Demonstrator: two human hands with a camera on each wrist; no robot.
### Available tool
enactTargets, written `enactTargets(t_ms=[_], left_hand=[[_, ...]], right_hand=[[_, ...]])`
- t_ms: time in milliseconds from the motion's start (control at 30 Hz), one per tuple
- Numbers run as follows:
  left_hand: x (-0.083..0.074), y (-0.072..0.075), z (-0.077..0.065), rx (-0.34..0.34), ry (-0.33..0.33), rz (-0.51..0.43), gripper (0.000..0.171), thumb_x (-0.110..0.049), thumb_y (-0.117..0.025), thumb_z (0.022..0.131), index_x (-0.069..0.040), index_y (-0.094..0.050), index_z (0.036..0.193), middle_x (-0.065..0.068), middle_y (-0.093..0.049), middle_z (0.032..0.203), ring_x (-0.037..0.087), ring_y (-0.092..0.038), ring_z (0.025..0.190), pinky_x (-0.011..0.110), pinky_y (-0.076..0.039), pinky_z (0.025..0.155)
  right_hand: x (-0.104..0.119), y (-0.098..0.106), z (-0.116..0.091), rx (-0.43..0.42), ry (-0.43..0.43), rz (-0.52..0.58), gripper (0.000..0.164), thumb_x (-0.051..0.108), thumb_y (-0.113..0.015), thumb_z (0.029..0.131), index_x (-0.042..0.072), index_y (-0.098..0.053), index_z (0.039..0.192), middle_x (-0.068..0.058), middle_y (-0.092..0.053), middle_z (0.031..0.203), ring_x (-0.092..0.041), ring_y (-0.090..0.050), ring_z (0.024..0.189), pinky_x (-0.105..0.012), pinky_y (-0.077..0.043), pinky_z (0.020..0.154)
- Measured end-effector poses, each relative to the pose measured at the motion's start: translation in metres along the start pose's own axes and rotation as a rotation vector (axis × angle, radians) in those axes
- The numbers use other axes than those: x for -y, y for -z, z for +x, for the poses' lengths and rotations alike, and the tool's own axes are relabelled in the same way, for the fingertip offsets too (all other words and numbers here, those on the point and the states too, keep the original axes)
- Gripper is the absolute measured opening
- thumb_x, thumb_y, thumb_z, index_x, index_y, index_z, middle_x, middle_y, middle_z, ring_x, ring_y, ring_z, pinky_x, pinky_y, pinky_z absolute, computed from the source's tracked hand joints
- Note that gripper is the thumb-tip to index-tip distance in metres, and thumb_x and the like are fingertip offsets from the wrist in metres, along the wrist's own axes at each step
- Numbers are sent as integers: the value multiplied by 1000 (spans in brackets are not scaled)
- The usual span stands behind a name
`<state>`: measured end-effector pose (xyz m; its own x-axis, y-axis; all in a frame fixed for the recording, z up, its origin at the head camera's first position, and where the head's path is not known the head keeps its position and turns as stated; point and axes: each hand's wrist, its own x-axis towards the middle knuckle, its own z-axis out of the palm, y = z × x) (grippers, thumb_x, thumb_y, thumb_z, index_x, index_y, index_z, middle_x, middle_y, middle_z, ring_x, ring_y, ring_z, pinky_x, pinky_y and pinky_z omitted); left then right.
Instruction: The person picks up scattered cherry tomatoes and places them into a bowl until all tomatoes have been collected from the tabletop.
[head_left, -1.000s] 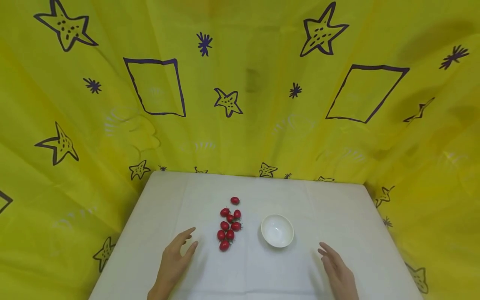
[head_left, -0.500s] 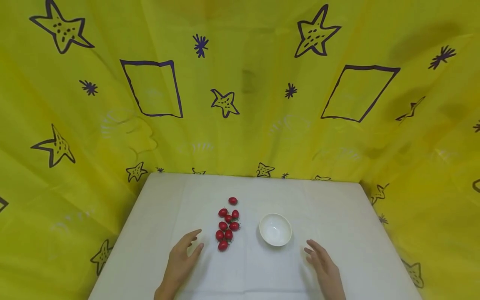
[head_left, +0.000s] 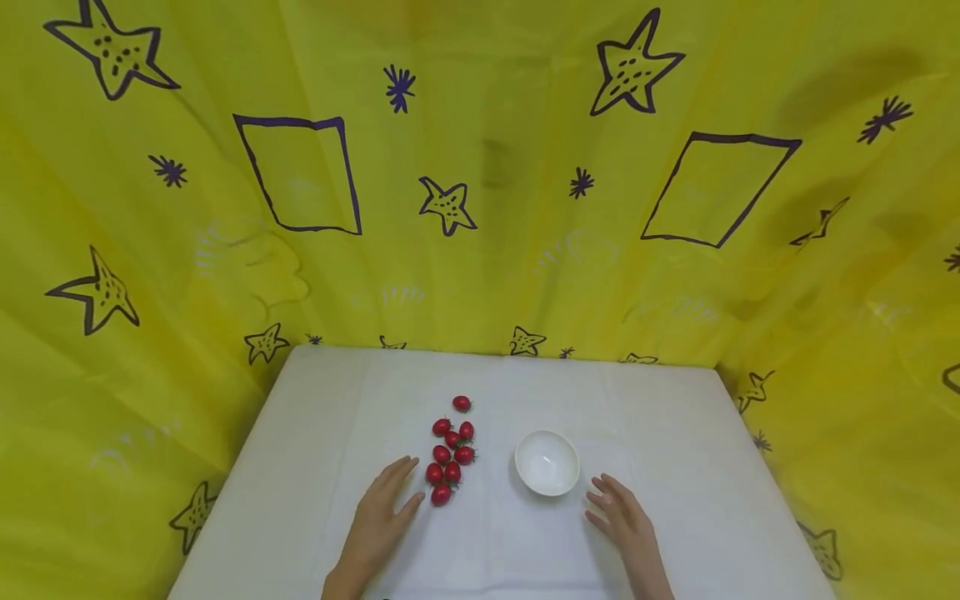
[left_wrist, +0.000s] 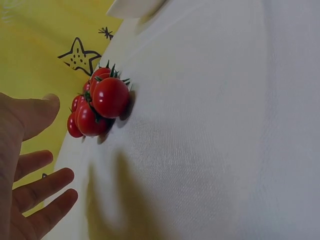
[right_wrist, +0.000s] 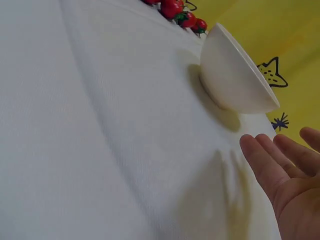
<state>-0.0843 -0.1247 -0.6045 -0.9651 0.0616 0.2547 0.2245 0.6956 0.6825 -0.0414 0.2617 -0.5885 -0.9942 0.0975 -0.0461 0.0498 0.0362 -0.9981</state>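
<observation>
Several red cherry tomatoes (head_left: 441, 454) with green stems lie in a loose cluster left of the table's middle, one set apart at the far end. In the left wrist view the nearest tomato (left_wrist: 111, 97) casts a shadow on the cloth. My left hand (head_left: 380, 515) is just left of the cluster, thumb and fingers spread, holding nothing. To the right of the tomatoes stands a white bowl (head_left: 547, 463), upright with nothing in it. Close by its right side is my right hand (head_left: 624, 521), fingers extended and apart from the bowl (right_wrist: 232, 75) in the right wrist view.
A white cloth (head_left: 645, 408) covers the table, with fold lines running across it. Yellow curtains (head_left: 495, 275) printed with dark stars and frames hang behind the table and along both sides.
Both hands have moved inward, the left one rightward toward the tomatoes and the right one leftward toward the bowl. The tomatoes and bowl stay in place; the head view has shifted slightly.
</observation>
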Motion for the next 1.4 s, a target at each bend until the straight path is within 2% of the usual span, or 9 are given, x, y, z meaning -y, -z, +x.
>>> enactTargets(t_ms=[67, 133, 233, 300, 567, 767, 1000, 1167, 1400], left_hand=[[-2, -2, 1, 17, 21, -10, 55, -17, -81, 90, -12, -64, 141, 10, -63, 145, 36, -60, 136, 55, -50, 110], [-3, -3, 1, 37, 34, -14, 54, -18, -80, 91, -12, -62, 142, 11, -62, 146, 37, -59, 136, 55, -50, 111], [-4, -6, 1, 61, 47, -13, 55, -19, -79, 92, -12, -61, 144, 11, -61, 147, 36, -58, 137, 54, -49, 112], [-5, -7, 1, 61, 46, -9, 55, -19, -79, 93, -12, -61, 144, 11, -61, 147, 36, -58, 137, 53, -49, 112], [-5, -10, 0, 70, 66, -8, 54, -17, -78, 94, -12, -60, 145, 10, -62, 145, 34, -59, 137, 51, -49, 113], [-6, -12, 1, 73, 59, -15, 52, -15, -78, 93, -11, -62, 143, 9, -64, 143, 33, -60, 136, 50, -49, 112], [-7, -15, 0, 82, 41, -13, 46, -14, -78, 93, -9, -66, 137, 8, -65, 141, 32, -61, 135, 49, -50, 112], [-8, -16, 0, 77, 34, 2, 45, -14, -78, 92, -8, -68, 135, 7, -66, 139, 31, -62, 133, 49, -51, 111], [-11, -14, 0, 68, 19, 16, 38, -11, -79, 91, -9, -71, 129, 4, -70, 132, 29, -63, 128, 49, -53, 108]], right_hand=[[0, -3, 3, 9, -38, 27, 53, 20, -44, 113, -12, -31, 153, 14, -64, 136, 4, -66, 115, -23, -60, 93], [0, -5, 6, -1, -81, 33, 55, 24, -45, 113, -9, -31, 155, -2, -62, 144, 4, -66, 114, -25, -60, 94], [1, -9, 9, -12, -142, 23, 58, 29, -45, 113, -6, -30, 157, -26, -47, 156, 7, -65, 112, -27, -60, 95], [0, -10, 11, -7, -159, 18, 59, 30, -44, 113, -5, -28, 158, -33, -37, 160, 8, -64, 111, -27, -60, 96], [-4, -13, 13, 1, -148, 60, 58, 27, -47, 112, -3, -29, 158, -33, -37, 161, 3, -67, 115, -27, -59, 96], [-6, -15, 12, 1, -131, 97, 57, 25, -49, 112, -2, -30, 158, -13, -55, 154, -2, -68, 117, -28, -60, 96], [-8, -22, 13, 19, -146, 131, 58, 24, -51, 111, 2, -29, 160, -31, -33, 163, 0, -67, 117, -28, -59, 97], [-8, -26, 18, 3, -161, 121, 58, 24, -54, 109, 5, -33, 160, -29, -37, 163, -2, -68, 117, -30, -59, 98], [-9, -31, 22, 2, -173, 117, 61, 24, -53, 110, 0, -29, 160, -36, -35, 160, -1, -68, 113, -32, -60, 97]])
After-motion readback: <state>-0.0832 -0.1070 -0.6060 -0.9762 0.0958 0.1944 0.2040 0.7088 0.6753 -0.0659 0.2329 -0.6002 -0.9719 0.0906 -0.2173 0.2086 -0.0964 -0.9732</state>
